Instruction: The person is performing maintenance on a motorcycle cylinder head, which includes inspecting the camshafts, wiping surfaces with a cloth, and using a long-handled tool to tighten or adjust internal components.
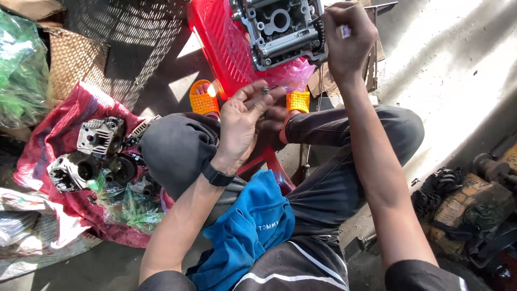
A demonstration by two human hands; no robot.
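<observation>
Pinched a small dark metal part [265,90] at the fingertips of the left hand [240,125], grip nearly closed around it. Held the right hand [349,39] fisted tight on a thin metal tool [371,7], just beside the grey engine block [280,29]. Sat on a red plastic stool [221,48], that block, above the left grip

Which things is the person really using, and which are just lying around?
In use:
- engine cylinder head on the red plastic stool
- thin tool in the right hand
- small metal part pinched in the left hand

Lying about:
- engine parts on the red sack
- blue cloth in the lap
- greasy parts at right
- green plastic bag
</observation>
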